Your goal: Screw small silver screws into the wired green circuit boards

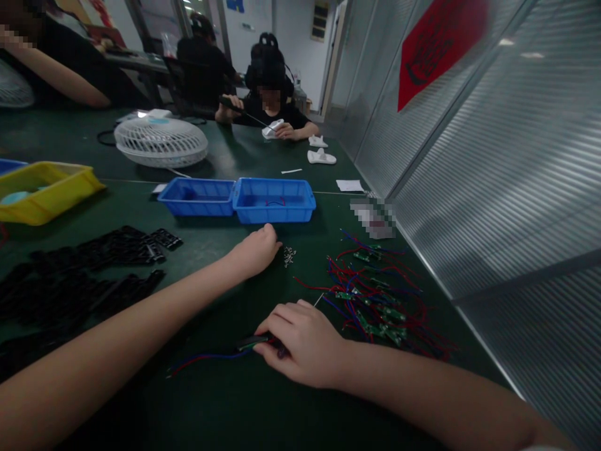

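Note:
My left hand (260, 250) is closed, its fingertips at the edge of a small pile of screws (289, 255) on the green table (206, 401). Whatever those fingers hold is hidden. Closer to me, my right hand (305, 344) is closed around a screwdriver, whose thin metal shaft (320, 300) sticks out past the knuckles. Between its thumb and fingers is also the end of a black plastic part (252, 342) with a bit of green board. Red and blue wires (206, 357) trail from it to the left. Most of the screwdriver's handle is covered by the palm.
Green circuit boards with wires (375, 307) lie heaped at right, beside the ribbed partition (526, 188). Black plastic parts (84, 282) spread at left. Blue bins (275, 216), a yellow bin (51, 200) and a white fan (159, 144) stand beyond. A co-worker handles a white part (272, 129) across the table.

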